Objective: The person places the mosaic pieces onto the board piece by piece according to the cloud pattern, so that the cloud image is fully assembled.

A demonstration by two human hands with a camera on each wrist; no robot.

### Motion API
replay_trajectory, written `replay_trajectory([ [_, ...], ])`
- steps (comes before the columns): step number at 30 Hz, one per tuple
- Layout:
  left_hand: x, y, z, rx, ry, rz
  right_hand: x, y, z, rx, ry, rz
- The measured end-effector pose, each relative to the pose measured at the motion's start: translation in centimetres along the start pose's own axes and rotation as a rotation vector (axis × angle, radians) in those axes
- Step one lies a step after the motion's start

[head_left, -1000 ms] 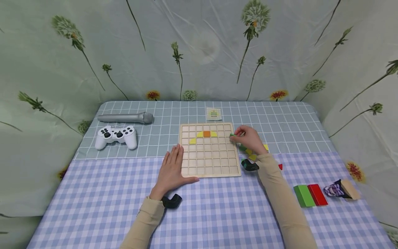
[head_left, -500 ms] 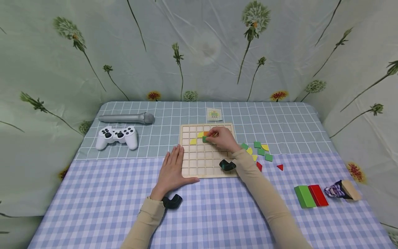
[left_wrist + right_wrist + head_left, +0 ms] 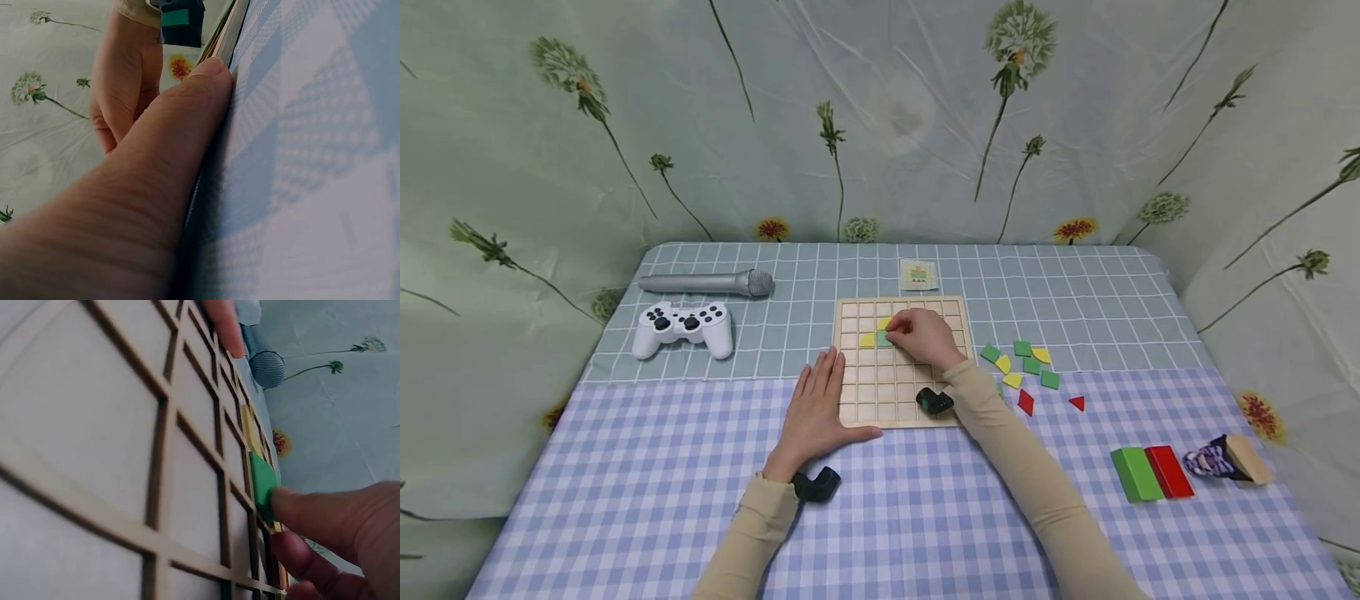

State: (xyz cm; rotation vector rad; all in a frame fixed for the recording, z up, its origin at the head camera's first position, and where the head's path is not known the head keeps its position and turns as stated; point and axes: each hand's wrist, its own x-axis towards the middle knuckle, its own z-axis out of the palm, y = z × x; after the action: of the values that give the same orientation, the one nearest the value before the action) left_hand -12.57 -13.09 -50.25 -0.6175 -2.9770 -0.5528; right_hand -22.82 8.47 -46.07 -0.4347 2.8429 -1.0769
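A wooden grid board [image 3: 898, 392] lies on the table. My left hand [image 3: 812, 408] is spread flat at its lower left corner, fingers along the left edge and thumb along the near edge. Over the upper part of the board, my right hand [image 3: 928, 337] pinches a green square tile [image 3: 261, 481] at a cell just right of a yellow quarter-round tile [image 3: 867, 340]. In the right wrist view the thumb [image 3: 312, 509] presses the green tile's edge. Another yellow tile [image 3: 883, 322] shows in the row above; the orange tile beside it is hidden by the hand in the head view.
Right of the board lie loose green tiles [image 3: 1032, 365], yellow tiles [image 3: 1012, 380] and red tiles [image 3: 1026, 402]. A small pattern card [image 3: 918, 275] is behind the board. A microphone [image 3: 703, 284] and game controller [image 3: 682, 328] sit left; green [image 3: 1137, 474] and red blocks [image 3: 1168, 472] stand right.
My right hand has carried the green tile leftward from the board's right edge to the cell beside the yellow tile, lowering it there. The left hand has stayed in place.
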Motion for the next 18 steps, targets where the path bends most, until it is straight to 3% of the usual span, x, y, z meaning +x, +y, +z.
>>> replay_trajectory([
  [8, 0.3, 0.3, 0.1, -0.004, 0.009, 0.015, -1.2, 0.2, -1.1, -0.064, 0.018, -0.016],
  [13, 0.1, 0.3, 0.1, -0.003, -0.016, -0.002, -3.1, 1.1, -3.3, -0.047, 0.040, 0.042],
  [18, 0.0, 0.1, 0.1, -0.001, -0.015, -0.012, -5.1, 2.7, -5.8, -0.075, 0.129, 0.064],
])
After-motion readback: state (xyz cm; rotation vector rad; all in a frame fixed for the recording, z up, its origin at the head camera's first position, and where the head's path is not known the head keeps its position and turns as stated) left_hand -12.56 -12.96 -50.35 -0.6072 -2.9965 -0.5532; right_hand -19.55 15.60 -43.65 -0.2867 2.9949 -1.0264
